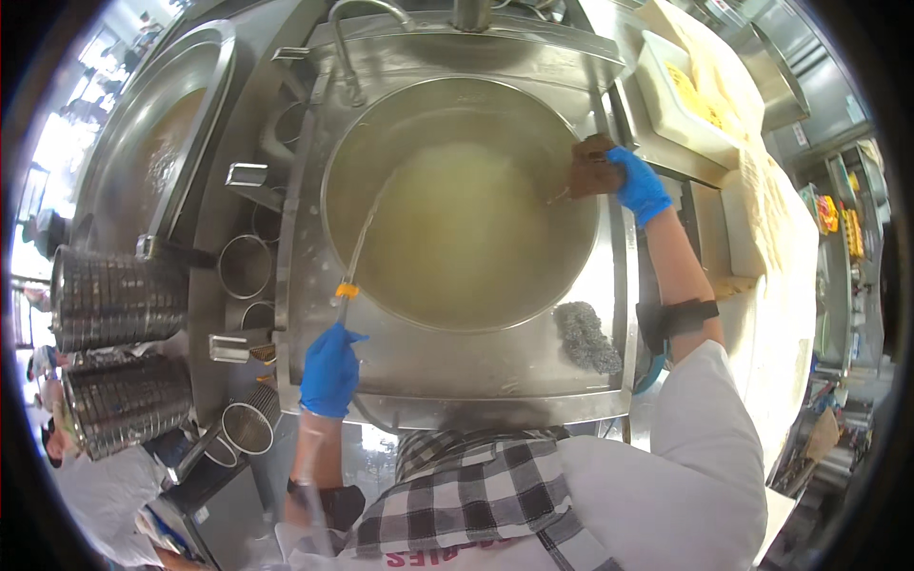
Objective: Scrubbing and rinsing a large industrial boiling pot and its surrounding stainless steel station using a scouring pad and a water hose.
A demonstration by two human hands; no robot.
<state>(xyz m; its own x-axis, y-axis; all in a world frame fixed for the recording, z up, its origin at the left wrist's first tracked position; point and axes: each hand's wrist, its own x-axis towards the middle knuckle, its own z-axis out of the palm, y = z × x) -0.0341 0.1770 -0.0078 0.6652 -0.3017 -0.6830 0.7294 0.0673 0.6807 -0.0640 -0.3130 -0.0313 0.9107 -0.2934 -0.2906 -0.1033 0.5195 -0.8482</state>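
My left hand (330, 371), in a blue glove, grips a hose (343, 308) with an orange collar (347, 290) near its end. A thin stream of water (373, 210) runs from it into a large round steel cooking vat (457, 325), set into the counter. Cloudy yellowish liquid (464, 228) stands in the vat. At the vat's right rim my right hand (643, 187), also gloved, holds a brown scouring pad or cloth (596, 168). Steel-wool scrubbers (587, 337) lie on the counter at the front right.
A curved faucet (346, 57) rises behind the vat. Strainer baskets (246, 265) hang at the left, near a second large pan (157, 157). Stacked perforated steel cylinders (121, 300) stand at far left. A white tub (685, 100) with yellow food sits at the right. Another person's white sleeve (107, 499) shows at lower left.
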